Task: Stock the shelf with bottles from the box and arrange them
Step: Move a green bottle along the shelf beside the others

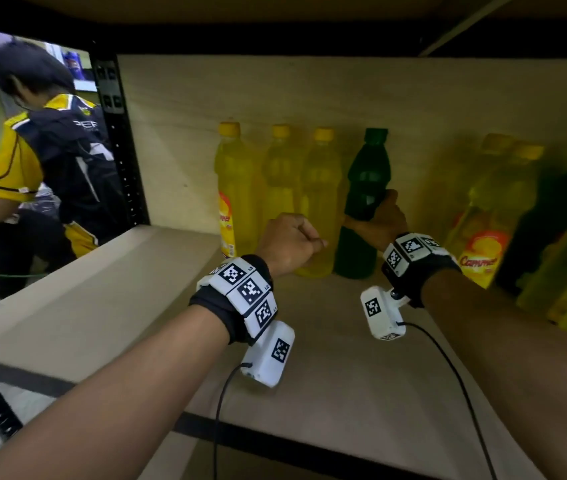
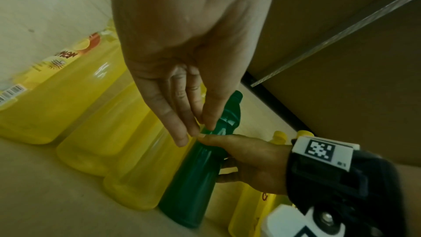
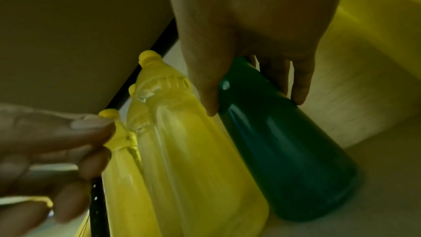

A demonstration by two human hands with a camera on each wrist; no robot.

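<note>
The right hand point(image 1: 377, 220) grips the green bottle point(image 1: 361, 209) at its waist; yellow bottles point(image 1: 320, 202) crowd either side. The left hand point(image 1: 289, 242), loosely curled and empty, hangs before them

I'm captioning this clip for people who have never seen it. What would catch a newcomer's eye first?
The lone green bottle standing among yellow bottles at the back of the shelf, gripped round its middle by the right hand. Next, the left hand, loosely curled and holding nothing, just left of it. Beyond the shelf's left edge, a person in a yellow and black shirt bends forward.
</note>
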